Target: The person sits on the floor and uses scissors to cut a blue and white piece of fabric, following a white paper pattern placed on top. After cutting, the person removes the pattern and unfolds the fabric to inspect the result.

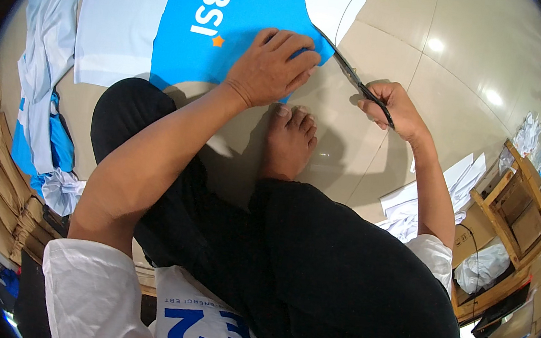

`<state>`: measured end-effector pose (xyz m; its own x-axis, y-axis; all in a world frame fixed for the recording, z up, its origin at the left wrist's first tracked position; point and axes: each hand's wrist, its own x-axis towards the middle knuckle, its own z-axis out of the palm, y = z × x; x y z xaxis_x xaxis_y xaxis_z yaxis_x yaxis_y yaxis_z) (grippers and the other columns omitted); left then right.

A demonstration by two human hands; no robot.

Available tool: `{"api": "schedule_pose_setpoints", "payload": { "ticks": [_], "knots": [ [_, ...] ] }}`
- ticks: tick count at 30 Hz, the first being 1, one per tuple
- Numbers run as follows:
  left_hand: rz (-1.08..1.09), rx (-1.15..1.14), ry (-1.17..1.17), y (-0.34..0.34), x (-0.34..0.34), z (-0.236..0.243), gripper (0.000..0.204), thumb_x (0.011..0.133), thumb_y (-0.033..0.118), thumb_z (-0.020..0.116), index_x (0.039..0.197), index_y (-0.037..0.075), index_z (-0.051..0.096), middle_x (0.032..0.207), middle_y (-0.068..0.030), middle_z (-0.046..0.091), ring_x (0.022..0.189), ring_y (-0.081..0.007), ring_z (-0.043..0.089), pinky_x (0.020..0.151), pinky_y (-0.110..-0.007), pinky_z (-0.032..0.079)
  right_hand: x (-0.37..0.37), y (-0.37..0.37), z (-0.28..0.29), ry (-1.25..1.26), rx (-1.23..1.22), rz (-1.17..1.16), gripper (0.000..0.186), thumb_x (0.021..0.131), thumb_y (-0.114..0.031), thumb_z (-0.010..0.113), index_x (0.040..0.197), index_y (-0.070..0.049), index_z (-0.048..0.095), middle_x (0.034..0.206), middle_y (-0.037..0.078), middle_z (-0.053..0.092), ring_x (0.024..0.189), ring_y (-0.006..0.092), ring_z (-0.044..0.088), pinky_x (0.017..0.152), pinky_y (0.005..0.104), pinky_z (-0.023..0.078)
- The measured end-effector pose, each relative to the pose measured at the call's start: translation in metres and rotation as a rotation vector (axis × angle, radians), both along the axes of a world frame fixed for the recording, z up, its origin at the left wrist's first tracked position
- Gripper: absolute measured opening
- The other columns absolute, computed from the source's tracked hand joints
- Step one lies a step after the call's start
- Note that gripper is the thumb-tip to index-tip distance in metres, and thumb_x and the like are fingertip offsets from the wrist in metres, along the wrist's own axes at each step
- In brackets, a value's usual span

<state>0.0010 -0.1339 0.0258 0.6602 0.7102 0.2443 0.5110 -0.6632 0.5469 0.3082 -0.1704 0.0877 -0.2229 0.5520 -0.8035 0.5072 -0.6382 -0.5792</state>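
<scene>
Bright-blue printed fabric panel point(247, 0): left hand point(268, 68) grasps its lower right corner. Right of panel, right hand point(396, 108) clenched around dark metal scissors point(351, 73), blades at panel's edge.

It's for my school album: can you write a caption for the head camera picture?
The left hand holds blue cloth while the right hand holds black scissors at its edge.

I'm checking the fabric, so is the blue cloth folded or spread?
Spread: the blue cloth lies mostly flat on the floor, its printed side showing, with the left hand at its edge.
</scene>
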Motion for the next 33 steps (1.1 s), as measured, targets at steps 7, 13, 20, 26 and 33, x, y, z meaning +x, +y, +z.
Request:
{"api": "schedule_pose_setpoints", "payload": {
  "ticks": [7, 13, 20, 26, 33],
  "knots": [
    [-0.014, -0.011, 0.006, 0.000, -0.001, 0.001, 0.022, 0.100, 0.024, 0.071, 0.119, 0.016, 0.064, 0.127, -0.0059, 0.063, 0.118, -0.0274, 0.062, 0.104, -0.048, 0.044, -0.011, 0.004, 0.001, 0.007, -0.015, -0.049, 0.030, 0.088, -0.006, 0.067, 0.063, -0.010, 0.050, 0.056, -0.005, 0.046, 0.048, 0.0032, 0.038, 0.048, 0.0245, 0.028],
    [-0.008, -0.017, -0.006, 0.000, 0.000, 0.000, 0.023, 0.099, 0.023, 0.071, 0.120, 0.015, 0.064, 0.127, -0.0061, 0.063, 0.118, -0.0278, 0.062, 0.104, -0.048, 0.044, -0.017, 0.004, 0.001, 0.004, -0.002, -0.063, 0.029, 0.089, -0.005, 0.066, 0.064, -0.010, 0.051, 0.057, -0.005, 0.046, 0.048, 0.0033, 0.038, 0.048, 0.0244, 0.028],
    [-0.010, -0.006, -0.004, 0.000, -0.001, 0.001, 0.024, 0.099, 0.022, 0.071, 0.121, 0.015, 0.064, 0.128, -0.0066, 0.063, 0.118, -0.0279, 0.062, 0.104, -0.048, 0.044, -0.019, -0.001, -0.001, 0.026, 0.008, -0.092, 0.033, 0.091, -0.011, 0.072, 0.064, -0.010, 0.053, 0.055, -0.005, 0.048, 0.046, 0.0035, 0.041, 0.046, 0.0244, 0.029],
    [-0.011, -0.012, -0.002, -0.001, -0.001, -0.001, 0.024, 0.099, 0.022, 0.071, 0.121, 0.015, 0.063, 0.129, -0.0066, 0.062, 0.119, -0.0281, 0.062, 0.104, -0.048, 0.044, -0.023, -0.012, -0.007, 0.030, 0.036, -0.143, 0.040, 0.093, -0.018, 0.078, 0.062, -0.011, 0.053, 0.051, -0.004, 0.048, 0.044, 0.0042, 0.042, 0.044, 0.0250, 0.030],
    [-0.007, 0.001, -0.016, 0.000, -0.001, 0.000, 0.024, 0.099, 0.023, 0.071, 0.121, 0.015, 0.063, 0.130, -0.0066, 0.063, 0.120, -0.0283, 0.062, 0.105, -0.048, 0.044, -0.023, -0.015, -0.011, 0.015, 0.054, -0.147, 0.043, 0.092, -0.018, 0.078, 0.060, -0.011, 0.051, 0.051, -0.005, 0.048, 0.045, 0.0042, 0.040, 0.044, 0.0254, 0.029]
  ]
}}
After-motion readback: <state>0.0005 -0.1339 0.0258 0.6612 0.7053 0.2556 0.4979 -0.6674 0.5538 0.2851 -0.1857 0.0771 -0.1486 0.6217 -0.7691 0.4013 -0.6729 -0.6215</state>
